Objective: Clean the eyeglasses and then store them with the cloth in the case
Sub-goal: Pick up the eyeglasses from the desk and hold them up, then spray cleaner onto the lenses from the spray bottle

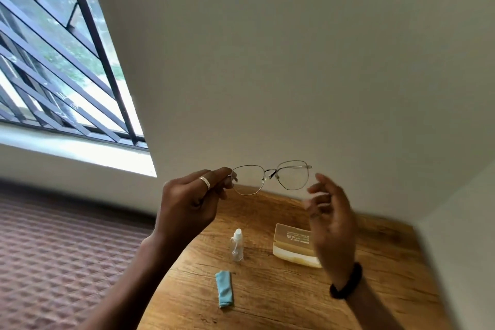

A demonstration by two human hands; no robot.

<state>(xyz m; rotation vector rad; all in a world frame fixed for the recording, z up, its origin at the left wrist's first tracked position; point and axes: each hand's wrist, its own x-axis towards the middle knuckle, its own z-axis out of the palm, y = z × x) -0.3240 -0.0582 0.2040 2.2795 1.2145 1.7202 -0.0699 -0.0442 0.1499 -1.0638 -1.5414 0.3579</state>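
Eyeglasses point(268, 170) I hold above bottle point(237, 245): thin silvery metal frame, clear glossy lenses. Bottle: clear smooth plastic, white cap. Case point(292, 245) right of bottle: translucent glossy plastic. Cloth point(224, 288) in front of bottle: pale blue, soft, matt. Worktop point(294, 303) under bottle: grained wood, matt. Ring point(205, 182) on my fingers point(192, 180): polished metal.

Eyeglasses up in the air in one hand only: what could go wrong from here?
1. The left hand pinches the eyeglasses at one end only; they may twist loose and drop onto the table.
2. The open right hand hovers by the other lens and may smudge it.
3. The spray bottle stands upright near the cloth; a reach for the cloth could tip it.
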